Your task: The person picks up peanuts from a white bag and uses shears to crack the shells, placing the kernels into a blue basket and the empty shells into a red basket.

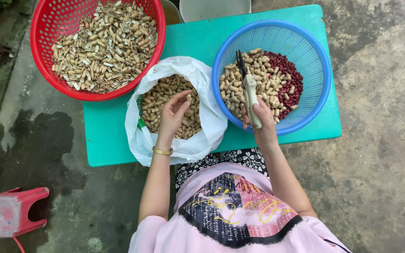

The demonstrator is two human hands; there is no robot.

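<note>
I see my left hand (172, 115) down inside the crumpled white plastic bag (209, 117), fingers loosely curled and the tips drawn toward the thumb, touching the heap of tan, ridged unshelled peanuts (165, 93) there; whether a pod is actually pinched between them I cannot tell. A thin gold bangle (162, 151) circles that wrist.

My right hand (262, 122) is closed around the pale handle of a small black-tipped cracking tool (248, 89), thumb laid along the handle, the dark jaws pointing away from me over the round blue plastic mesh basket (315, 56). The hand sits at that basket's near rim.

Just beyond the tool's tip, the blue basket holds two lots: beige pods (233, 86) on the side nearer my left hand, and smooth dark-red shelled kernels (288, 77) on the far side.

I count two mesh baskets, one bag, one tool. The second basket, round red plastic (41, 56), lies beyond and outward of my left hand, well apart from it, heaped with split, empty, papery shells (104, 47). Everything rests on a flat teal plastic table (198, 40). Down on the wet concrete outward of my left elbow is one red plastic stool (12, 213).
</note>
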